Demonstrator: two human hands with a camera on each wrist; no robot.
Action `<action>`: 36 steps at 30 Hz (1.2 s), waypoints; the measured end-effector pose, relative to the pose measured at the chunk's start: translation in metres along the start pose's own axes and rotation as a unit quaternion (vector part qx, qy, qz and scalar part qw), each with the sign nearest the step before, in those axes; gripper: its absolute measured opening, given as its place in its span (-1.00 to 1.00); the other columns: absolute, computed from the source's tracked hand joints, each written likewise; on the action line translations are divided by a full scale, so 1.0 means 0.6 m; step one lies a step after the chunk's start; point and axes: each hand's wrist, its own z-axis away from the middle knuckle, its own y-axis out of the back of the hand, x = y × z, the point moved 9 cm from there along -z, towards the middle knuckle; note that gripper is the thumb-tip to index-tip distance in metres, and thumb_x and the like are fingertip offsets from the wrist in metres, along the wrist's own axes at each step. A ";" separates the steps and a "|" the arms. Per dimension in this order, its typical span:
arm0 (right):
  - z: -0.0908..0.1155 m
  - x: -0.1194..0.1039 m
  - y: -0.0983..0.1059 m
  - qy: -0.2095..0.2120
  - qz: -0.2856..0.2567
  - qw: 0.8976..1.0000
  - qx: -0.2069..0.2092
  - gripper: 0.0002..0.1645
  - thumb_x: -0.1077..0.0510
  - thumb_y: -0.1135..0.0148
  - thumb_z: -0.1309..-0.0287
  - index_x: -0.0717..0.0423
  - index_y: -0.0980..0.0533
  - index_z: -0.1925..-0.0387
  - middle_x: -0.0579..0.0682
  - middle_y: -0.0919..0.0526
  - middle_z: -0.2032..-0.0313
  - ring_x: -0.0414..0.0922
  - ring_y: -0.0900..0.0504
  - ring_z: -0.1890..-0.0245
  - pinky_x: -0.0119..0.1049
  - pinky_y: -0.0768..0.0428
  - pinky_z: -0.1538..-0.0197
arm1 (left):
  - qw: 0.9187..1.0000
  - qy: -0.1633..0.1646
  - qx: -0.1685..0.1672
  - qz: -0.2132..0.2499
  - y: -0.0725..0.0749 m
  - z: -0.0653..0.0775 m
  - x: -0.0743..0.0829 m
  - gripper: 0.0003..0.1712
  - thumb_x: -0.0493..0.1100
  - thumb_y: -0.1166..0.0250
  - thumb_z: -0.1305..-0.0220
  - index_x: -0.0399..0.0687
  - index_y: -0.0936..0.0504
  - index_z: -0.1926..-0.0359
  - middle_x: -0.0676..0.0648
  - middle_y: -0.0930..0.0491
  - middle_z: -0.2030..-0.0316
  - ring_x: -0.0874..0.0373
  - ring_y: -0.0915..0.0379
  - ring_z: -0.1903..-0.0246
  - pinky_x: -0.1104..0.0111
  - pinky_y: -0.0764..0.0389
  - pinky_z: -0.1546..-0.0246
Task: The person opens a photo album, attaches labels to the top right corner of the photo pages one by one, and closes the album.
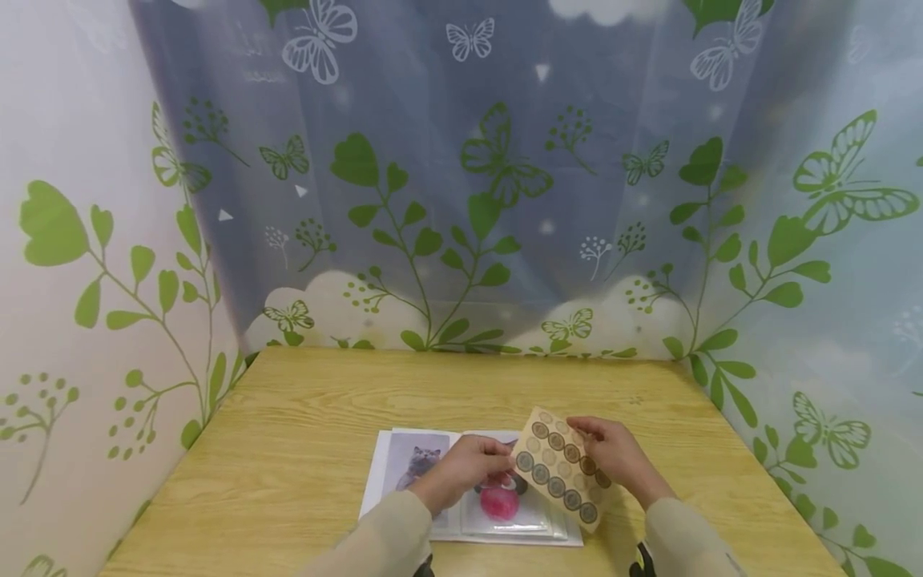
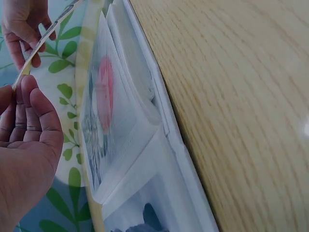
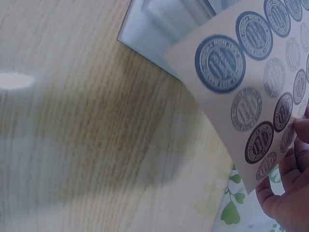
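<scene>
A tan sheet of round stickers point(image 1: 550, 465), printed in rows of dark and pale circles, is held tilted above the table. My left hand point(image 1: 465, 466) pinches its left edge between thumb and fingertips. At the opposite edge my right hand point(image 1: 618, 450) grips it, thumb on the printed face and the other fingers behind, as the right wrist view shows. Below lies an open photo album point(image 1: 371, 501) with clear sleeves. Its left page carries a grey cat picture point(image 1: 421, 461), and its right page a picture with a pink round shape point(image 1: 499, 503), partly covered by the hand and sheet.
The album rests on a wood-grain table point(image 1: 303, 433) near its front side. A curtain point(image 1: 433, 240) printed with green leaves and butterflies hangs behind the table and along both sides.
</scene>
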 end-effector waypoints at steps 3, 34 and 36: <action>-0.003 -0.002 0.001 -0.008 0.002 1.000 0.005 -0.52 0.42 -0.03 -0.27 0.23 -0.53 -0.21 0.27 -0.58 -0.12 0.02 -0.55 0.14 -0.12 -0.53 0.16 | 1.000 -0.011 -0.004 0.026 -0.005 -0.003 -0.007 -0.82 -0.40 -0.29 -0.22 -0.38 -0.67 0.14 -0.16 -0.70 0.43 0.21 -0.58 0.52 0.29 -0.71 0.32; 0.067 -0.096 -0.075 0.143 0.132 0.965 0.174 -0.79 0.12 -0.43 -0.12 0.06 -0.72 0.18 0.00 -0.73 0.20 0.07 -0.68 0.19 0.18 -0.56 0.11 | 0.987 -0.053 0.098 0.115 -0.009 0.008 -0.026 -0.63 -0.45 -0.17 -0.27 -0.56 -0.52 -0.09 -0.33 -0.68 0.34 0.22 -0.58 0.51 0.24 -0.73 0.31; 0.071 -0.096 -0.078 0.153 0.131 0.962 0.182 -0.80 0.12 -0.44 -0.11 0.05 -0.72 0.20 -0.01 -0.74 0.22 0.05 -0.68 0.20 0.16 -0.57 0.11 | 0.987 -0.050 0.099 0.112 -0.010 0.008 -0.028 -0.62 -0.44 -0.17 -0.27 -0.55 -0.51 -0.10 -0.30 -0.68 0.35 0.23 -0.58 0.51 0.25 -0.73 0.31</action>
